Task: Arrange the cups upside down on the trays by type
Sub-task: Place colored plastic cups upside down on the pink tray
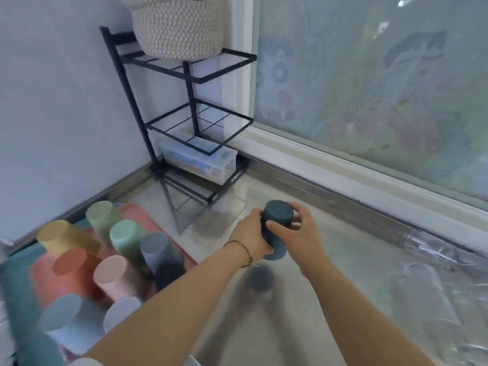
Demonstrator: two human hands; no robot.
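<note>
Above floor (351, 270), left hand (250, 235), right hand (299, 241) clasping upturned cup (277, 215)

The rack (190, 75) is thin black matt metal. On its top shelf the basket (179, 27) is rough woven cord; on its bottom shelf the box (203, 161) is clear glossy plastic. Before the rack, the floor (343, 249) is smooth and shiny, the dark cup (278, 215) matt plastic.

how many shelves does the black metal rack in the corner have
3. The top wire shelf holds a cream woven basket, the middle wire shelf hangs below it, and the bottom shelf, at counter level, holds a clear plastic box. None looks hidden.
</note>
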